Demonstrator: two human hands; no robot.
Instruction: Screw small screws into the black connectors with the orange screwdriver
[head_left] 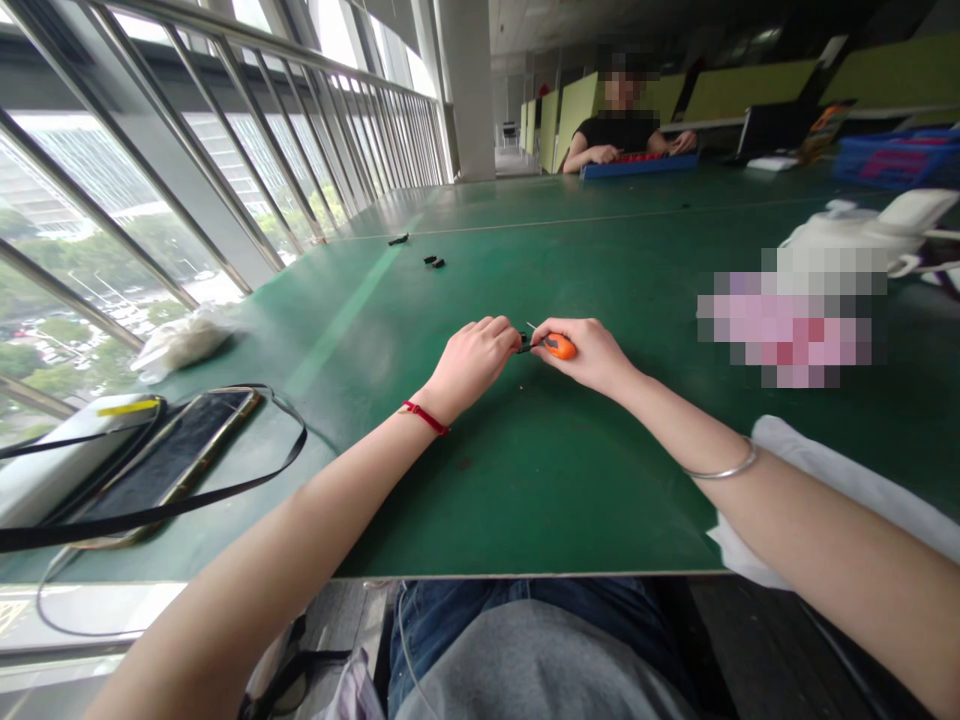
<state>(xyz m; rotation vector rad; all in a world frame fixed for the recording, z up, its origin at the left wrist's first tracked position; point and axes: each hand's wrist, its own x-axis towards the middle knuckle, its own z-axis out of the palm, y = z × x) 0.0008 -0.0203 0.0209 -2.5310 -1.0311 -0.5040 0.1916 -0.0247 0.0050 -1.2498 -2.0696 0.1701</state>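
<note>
Over the middle of the green table [600,480], my left hand [480,362] has its fingers closed on a small black part [524,341]. Facing it from the right, my right hand [589,352] grips an orange-handled tool [559,346] with the handle partly inside the palm. The two hands are close together, with the black part between their fingertips. Its exact shape is too small to tell. Farther back on the table lie small black pieces [434,261] and another black piece [399,240].
At the left are a phone [176,455] with a black strap, a white box [75,440] and a plastic bag [184,342]. White cloth [847,490] lies beside my right forearm. Across the table sits a person [619,130] behind a blue tray [641,167].
</note>
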